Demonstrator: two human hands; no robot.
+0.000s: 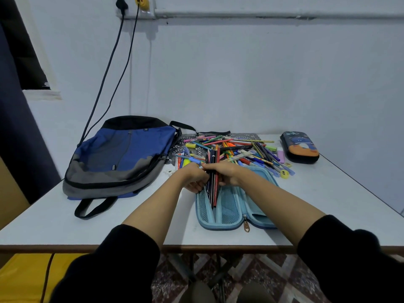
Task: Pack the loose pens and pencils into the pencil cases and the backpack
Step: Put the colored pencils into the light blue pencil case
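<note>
A light blue pencil case [227, 217] lies open on the white table [328, 204] in front of me. A bundle of pencils [213, 178], dark and red ones, stands slanted with its lower ends in the case's mesh pocket. My right hand [227, 172] grips the bundle from the right. My left hand [195, 178] has its fingers curled at the left edge of the case and touches the bundle. Behind them lies a heap of loose pens and pencils [236, 149]. A blue and grey backpack [118, 156] lies flat at the left.
A dark pencil case [300, 147] with an orange and blue picture sits zipped at the back right. Small sharpeners and erasers [284, 173] lie at the heap's right edge. Two black cables [109, 68] hang down the wall behind the backpack. A dark patterned mat [175, 149] lies under the heap.
</note>
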